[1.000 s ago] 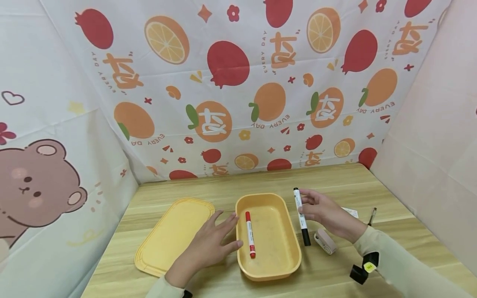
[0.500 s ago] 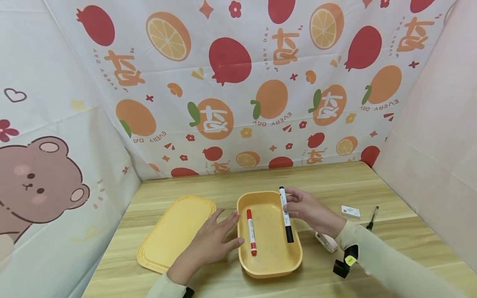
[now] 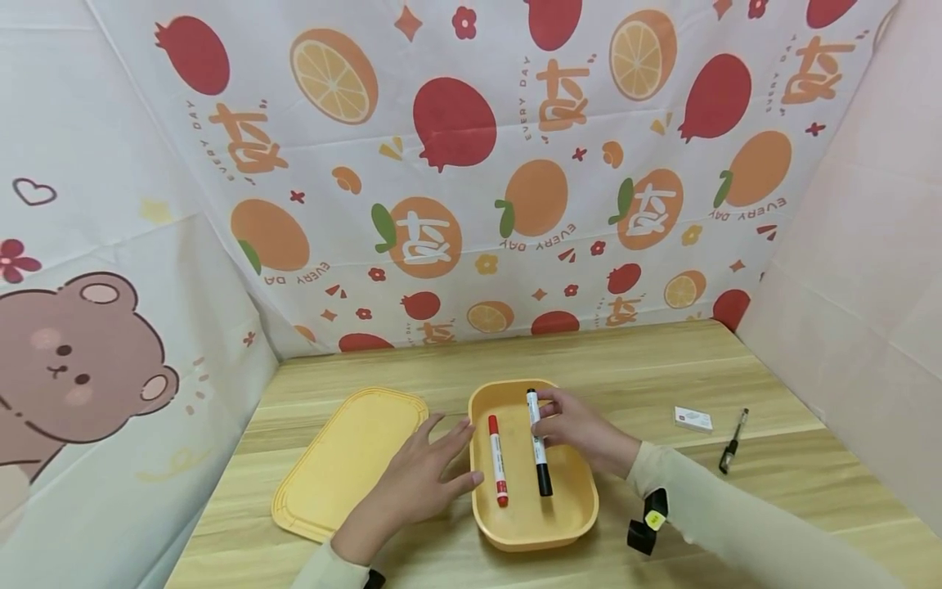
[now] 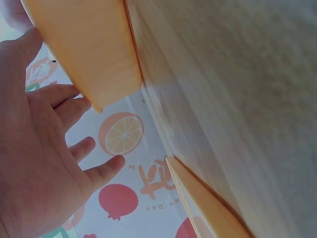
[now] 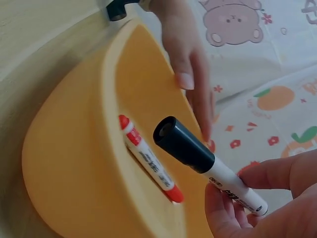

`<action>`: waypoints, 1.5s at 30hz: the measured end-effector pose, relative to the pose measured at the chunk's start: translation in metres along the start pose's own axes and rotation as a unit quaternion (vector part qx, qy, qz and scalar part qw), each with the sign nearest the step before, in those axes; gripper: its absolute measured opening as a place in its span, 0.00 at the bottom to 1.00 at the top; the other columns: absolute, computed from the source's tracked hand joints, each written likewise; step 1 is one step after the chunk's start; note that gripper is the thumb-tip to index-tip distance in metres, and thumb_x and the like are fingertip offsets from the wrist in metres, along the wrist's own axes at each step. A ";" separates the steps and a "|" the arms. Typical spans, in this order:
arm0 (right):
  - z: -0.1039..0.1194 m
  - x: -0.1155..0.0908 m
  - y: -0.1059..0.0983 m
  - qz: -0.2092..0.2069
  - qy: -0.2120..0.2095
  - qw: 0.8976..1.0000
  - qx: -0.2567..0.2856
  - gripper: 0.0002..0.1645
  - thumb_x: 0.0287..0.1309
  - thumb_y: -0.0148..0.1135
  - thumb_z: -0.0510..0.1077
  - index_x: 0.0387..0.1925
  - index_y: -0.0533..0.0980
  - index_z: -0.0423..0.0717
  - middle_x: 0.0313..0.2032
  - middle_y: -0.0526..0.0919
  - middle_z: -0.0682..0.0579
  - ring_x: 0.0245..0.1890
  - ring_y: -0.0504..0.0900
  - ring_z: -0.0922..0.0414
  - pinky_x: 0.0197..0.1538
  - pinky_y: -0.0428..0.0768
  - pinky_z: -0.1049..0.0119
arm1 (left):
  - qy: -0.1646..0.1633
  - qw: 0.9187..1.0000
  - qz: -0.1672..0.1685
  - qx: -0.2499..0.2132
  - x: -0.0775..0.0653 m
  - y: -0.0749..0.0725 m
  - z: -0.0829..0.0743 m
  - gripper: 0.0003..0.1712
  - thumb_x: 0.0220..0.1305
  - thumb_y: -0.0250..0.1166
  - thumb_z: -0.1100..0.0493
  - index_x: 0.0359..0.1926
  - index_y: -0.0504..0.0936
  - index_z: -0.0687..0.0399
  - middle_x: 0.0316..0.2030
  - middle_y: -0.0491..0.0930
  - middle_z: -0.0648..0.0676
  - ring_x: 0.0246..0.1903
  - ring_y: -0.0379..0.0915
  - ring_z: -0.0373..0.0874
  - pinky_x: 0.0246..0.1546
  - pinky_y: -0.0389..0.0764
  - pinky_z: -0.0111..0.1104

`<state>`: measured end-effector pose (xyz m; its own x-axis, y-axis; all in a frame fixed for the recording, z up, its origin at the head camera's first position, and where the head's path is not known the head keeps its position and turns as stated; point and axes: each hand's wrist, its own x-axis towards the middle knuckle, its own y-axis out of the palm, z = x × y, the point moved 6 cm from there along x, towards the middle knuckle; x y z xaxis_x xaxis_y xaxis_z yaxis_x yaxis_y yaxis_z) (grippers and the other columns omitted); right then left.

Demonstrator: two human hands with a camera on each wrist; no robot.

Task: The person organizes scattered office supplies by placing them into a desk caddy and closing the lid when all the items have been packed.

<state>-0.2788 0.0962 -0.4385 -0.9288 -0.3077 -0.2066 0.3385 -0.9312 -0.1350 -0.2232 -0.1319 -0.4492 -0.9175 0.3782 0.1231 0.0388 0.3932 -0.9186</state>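
My right hand [image 3: 581, 429] pinches a black-capped whiteboard marker [image 3: 540, 446] between thumb and fingers, over the yellow plastic box [image 3: 581, 511]. In the right wrist view the marker's black cap [image 5: 185, 144] points toward the box's near wall. A red whiteboard marker [image 3: 498, 462] lies inside the box, along its left side. My left hand [image 3: 412, 478] is spread with straight fingers, its fingertips right at the box's left rim. The left wrist view shows the left thumb and fingers [image 4: 74, 109] against the box's outer wall [image 4: 89, 44].
A flat yellow lid [image 3: 353, 458] lies on the wooden table [image 3: 618, 352] left of the box, partly behind the left hand. To the right are a small white box [image 3: 693, 419] and a black pen [image 3: 732, 446]. Printed cloth hangs behind the table and at both sides.
My right hand has carried the black marker leftward from beside the box to over its inside. The left hand stays at the rim. The pink object on the right is now hidden by the right arm.
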 end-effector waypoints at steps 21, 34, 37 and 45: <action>-0.029 0.021 0.037 -0.017 0.017 0.994 -0.103 0.32 0.49 0.67 0.30 0.57 0.67 0.31 0.35 0.78 0.45 0.29 0.79 0.56 0.33 0.81 0.65 | 0.005 1.000 -0.006 -0.001 -0.002 0.000 -0.001 0.42 0.66 0.61 0.31 0.75 0.65 0.38 0.75 0.61 0.38 0.78 0.46 0.56 0.68 0.59 0.65; -0.039 0.033 0.041 0.000 0.034 0.993 -0.110 0.29 0.54 0.67 0.32 0.55 0.67 0.29 0.34 0.82 0.43 0.27 0.84 0.55 0.31 0.86 0.62 | 0.001 1.000 -0.002 -0.006 -0.002 0.001 0.000 0.42 0.66 0.60 0.31 0.76 0.65 0.38 0.75 0.60 0.37 0.78 0.45 0.55 0.66 0.62 0.67; -0.041 0.035 0.041 -0.001 0.038 0.993 -0.110 0.29 0.53 0.67 0.32 0.56 0.66 0.29 0.33 0.82 0.43 0.26 0.84 0.56 0.31 0.86 0.63 | 0.004 1.000 -0.002 -0.006 -0.003 0.001 -0.001 0.42 0.66 0.60 0.31 0.76 0.65 0.38 0.75 0.61 0.38 0.78 0.46 0.55 0.66 0.62 0.66; -0.039 0.032 0.040 -0.001 0.037 0.995 -0.094 0.35 0.53 0.68 0.34 0.60 0.65 0.28 0.29 0.79 0.44 0.20 0.79 0.56 0.26 0.85 0.64 | 0.008 1.000 0.000 -0.002 -0.003 0.001 0.000 0.42 0.67 0.59 0.30 0.76 0.64 0.40 0.76 0.60 0.39 0.78 0.46 0.56 0.67 0.61 0.66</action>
<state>-0.2889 0.0570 -0.4887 -0.9186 -0.2835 -0.2754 0.3646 -0.8766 -0.3139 -0.2204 -0.1324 -0.4504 -0.9109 0.3916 0.1300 0.0397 0.3968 -0.9171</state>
